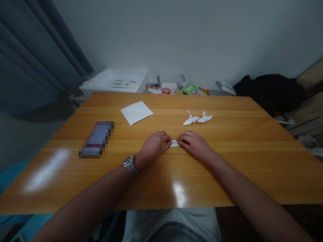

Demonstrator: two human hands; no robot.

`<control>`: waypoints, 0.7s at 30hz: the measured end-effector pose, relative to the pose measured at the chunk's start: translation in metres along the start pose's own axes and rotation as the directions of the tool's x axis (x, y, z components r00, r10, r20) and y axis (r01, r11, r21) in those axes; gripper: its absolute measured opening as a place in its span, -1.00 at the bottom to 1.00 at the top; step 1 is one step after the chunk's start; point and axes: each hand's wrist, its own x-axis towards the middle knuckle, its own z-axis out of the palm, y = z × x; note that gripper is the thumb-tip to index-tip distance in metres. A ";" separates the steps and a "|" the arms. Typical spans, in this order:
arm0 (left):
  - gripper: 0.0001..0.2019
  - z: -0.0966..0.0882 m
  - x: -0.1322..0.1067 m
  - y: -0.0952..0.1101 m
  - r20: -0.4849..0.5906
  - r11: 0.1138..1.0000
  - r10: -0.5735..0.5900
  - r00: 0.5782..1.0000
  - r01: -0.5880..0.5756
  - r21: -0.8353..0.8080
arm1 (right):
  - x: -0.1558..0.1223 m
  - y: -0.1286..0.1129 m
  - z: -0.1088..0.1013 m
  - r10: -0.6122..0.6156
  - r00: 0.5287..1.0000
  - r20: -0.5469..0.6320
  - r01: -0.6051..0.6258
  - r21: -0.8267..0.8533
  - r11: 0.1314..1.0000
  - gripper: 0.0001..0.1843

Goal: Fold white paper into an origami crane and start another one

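A small piece of folded white paper (174, 144) lies between my hands, low over the middle of the table. My left hand (156, 144), with a metal watch (130, 164) at its wrist, pinches the paper's left end. Its right end is in the closed fingers of my right hand (195, 143). The fingertips cover both ends of the paper, so only its middle shows. Beyond my right hand two folded paper cranes (191, 120) (205, 117) stand side by side. Past my left hand a flat white sheet (137, 112) with a row of punched holes rests on the wood.
A pixelated phone-like device (97, 139) lies on the wooden table (242, 134) at the left. Behind the far edge are a white plastic tray (121, 79), a green booklet (193, 89) and assorted small items. A black cloth heap (271, 90) sits at the back right.
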 end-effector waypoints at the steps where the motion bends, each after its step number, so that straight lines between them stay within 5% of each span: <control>1: -0.85 0.000 0.000 0.000 0.000 1.000 0.002 1.000 -0.002 -0.004 | 0.000 0.000 0.000 0.005 1.000 0.002 -0.005 0.005 1.000 -0.88; 21: -0.82 -0.004 -0.002 -0.003 -0.015 0.998 -0.034 0.999 0.033 -0.051 | -0.002 -0.002 -0.010 0.022 0.999 0.045 -0.027 0.125 0.992 -0.88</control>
